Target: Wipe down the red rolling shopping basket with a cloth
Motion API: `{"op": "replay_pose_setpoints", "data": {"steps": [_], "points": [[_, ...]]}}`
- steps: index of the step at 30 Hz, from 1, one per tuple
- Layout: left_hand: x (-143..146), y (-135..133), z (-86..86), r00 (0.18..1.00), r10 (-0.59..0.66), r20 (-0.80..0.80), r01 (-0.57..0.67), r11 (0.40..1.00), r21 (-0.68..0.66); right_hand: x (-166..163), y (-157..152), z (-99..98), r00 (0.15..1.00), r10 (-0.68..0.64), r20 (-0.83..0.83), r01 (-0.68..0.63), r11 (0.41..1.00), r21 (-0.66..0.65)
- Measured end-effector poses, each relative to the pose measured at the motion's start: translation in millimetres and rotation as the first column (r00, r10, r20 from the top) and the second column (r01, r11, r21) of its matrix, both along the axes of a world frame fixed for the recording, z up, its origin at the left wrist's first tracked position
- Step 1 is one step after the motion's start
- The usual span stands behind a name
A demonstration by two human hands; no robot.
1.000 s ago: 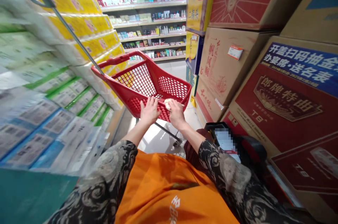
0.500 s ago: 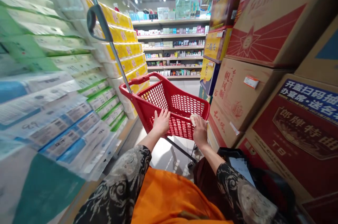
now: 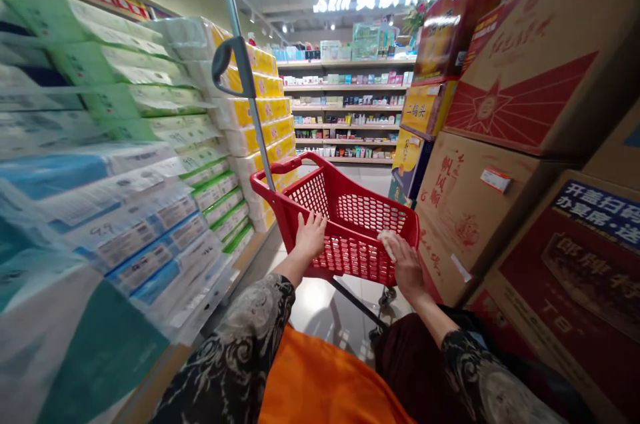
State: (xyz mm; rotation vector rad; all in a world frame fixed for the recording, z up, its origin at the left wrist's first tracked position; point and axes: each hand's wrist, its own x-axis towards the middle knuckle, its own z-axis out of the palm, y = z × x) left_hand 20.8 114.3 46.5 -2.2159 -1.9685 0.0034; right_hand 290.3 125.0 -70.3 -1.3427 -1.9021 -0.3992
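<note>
A red plastic shopping cart (image 3: 370, 211) with perforated basket walls stands in front of me. My left hand (image 3: 311, 237) grips the near side of its basket, with fingertips over the top rim. A crumpled whitish cloth (image 3: 388, 244) sits under the fingers of my right hand (image 3: 407, 267), pressed against the same side farther right, close to the basket's corner. From the cart's handle end rises a metal pole (image 3: 258, 131) with a grey looped grip (image 3: 241, 67) on it. My palms are turned away, so the undersides of my fingers are hidden.
Stacked tissue packs (image 3: 215, 197) line the left side. Printed cardboard cartons (image 3: 465, 191) are piled high on the right. Beyond the cart are shelves (image 3: 350, 104) of small boxes and bottles. Pale floor tiles (image 3: 320, 307) run between the stacks.
My view has turned slightly, so the cart, stacks and shelves appear farther right and lower. Both hands stay on the basket side; the cloth is still under my right hand.
</note>
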Motion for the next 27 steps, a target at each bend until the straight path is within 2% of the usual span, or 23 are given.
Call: {"op": "replay_pose_setpoints", "data": {"steps": [4, 8, 11, 14, 17, 20, 22, 27], "points": [[6, -2, 2.5, 0.999, -0.028, 0.030, 0.028, 0.999, -0.023, 10, 10, -1.5, 0.995, -0.098, -0.006, 0.098, 0.995, -0.010], [12, -5, 4.9, 0.998, -0.045, 0.044, 0.046, 0.999, -0.029, 18, 22, 5.0, 0.990, -0.134, -0.032, 0.132, 0.989, -0.061], [2, -7, 6.7, 0.998, 0.043, 0.050, -0.043, 0.999, 0.008, 10, 28, 14.4, 0.989, -0.136, -0.062, 0.130, 0.988, -0.083], [-12, -11, 4.8, 0.995, 0.100, 0.022, -0.102, 0.992, 0.078, -35, 28, 27.3, 0.998, -0.003, -0.070, -0.003, 0.997, -0.079], [-20, -16, 2.7, 0.998, 0.060, -0.012, -0.059, 0.992, 0.113, -102, 25, 41.4, 0.981, 0.181, -0.065, -0.185, 0.981, -0.066], [-25, -20, 5.0, 0.999, 0.044, -0.023, -0.041, 0.991, 0.124, -139, 23, 49.5, 0.972, 0.226, -0.059, -0.230, 0.969, -0.086], [-31, -22, 7.5, 0.997, 0.071, -0.021, -0.067, 0.987, 0.147, -129, 24, 47.3, 0.983, 0.182, -0.039, -0.185, 0.976, -0.113], [-40, -26, 5.3, 0.996, 0.084, -0.004, -0.082, 0.977, 0.196, -47, 32, 28.0, 0.997, -0.019, -0.068, 0.010, 0.992, -0.128]]}}
